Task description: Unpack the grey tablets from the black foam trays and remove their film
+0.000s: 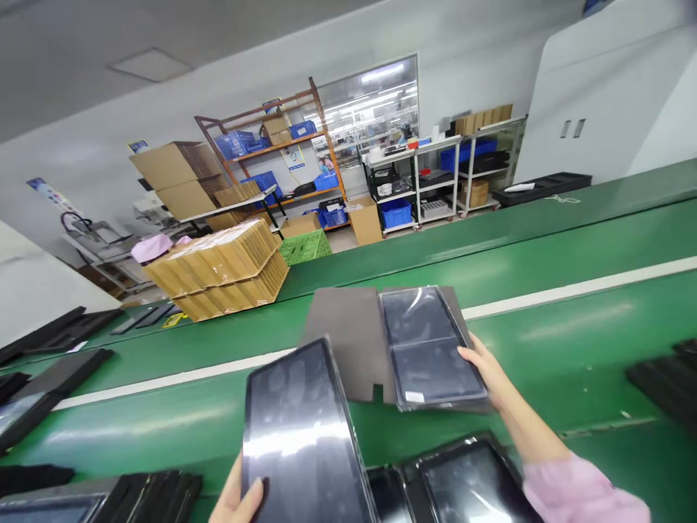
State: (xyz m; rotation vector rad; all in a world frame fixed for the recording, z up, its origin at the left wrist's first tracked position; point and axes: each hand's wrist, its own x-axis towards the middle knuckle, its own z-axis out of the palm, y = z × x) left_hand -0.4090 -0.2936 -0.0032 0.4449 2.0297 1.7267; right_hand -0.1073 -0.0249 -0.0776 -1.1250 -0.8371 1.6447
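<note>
My left hand (pixel 238 500) grips the lower left edge of a dark-screened tablet (pixel 297 418), thumb on the glass. That tablet is tilted up toward me, and a bright light strip reflects across it. Further off, my right hand (pixel 484 369) pinches the right edge of a second tablet (pixel 430 363), which has a small white label near its bottom edge. The second tablet lies over the right part of a dark grey folded sheet (pixel 348 319); its left part extends behind the first tablet. Another tablet (pixel 473 476) in a black surround lies below my right forearm.
A green conveyor belt (pixel 571 319) with a white line runs across. Stacked cardboard dividers (pixel 218 272) stand at its far left. Black trays and tablets (pixel 65 381) lie at the left, and blurred black pieces (pixel 664 385) at the right. Shelves with blue bins (pixel 396 212) stand behind.
</note>
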